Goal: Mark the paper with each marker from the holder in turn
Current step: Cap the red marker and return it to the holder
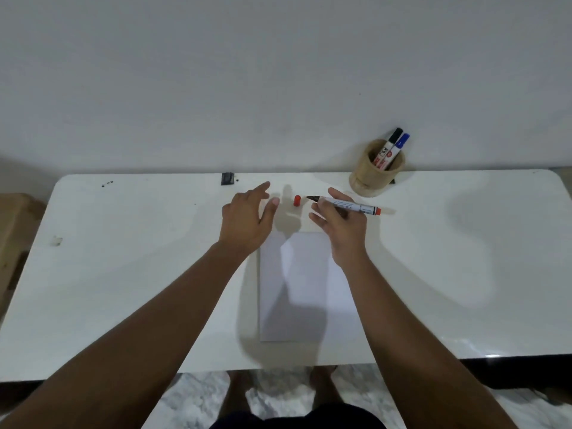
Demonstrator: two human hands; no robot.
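Note:
A white sheet of paper lies on the white table in front of me. My right hand holds an uncapped red marker level above the paper's far edge, tip pointing left. Its red cap stands on the table just left of the tip. My left hand hovers open to the left of the cap, fingers spread, not touching it. A round wooden holder at the back right holds a black marker and a blue marker.
A small black object sits at the table's back edge, with dark specks further left. A brown box stands left of the table. The wall rises right behind the table. My feet show below the front edge.

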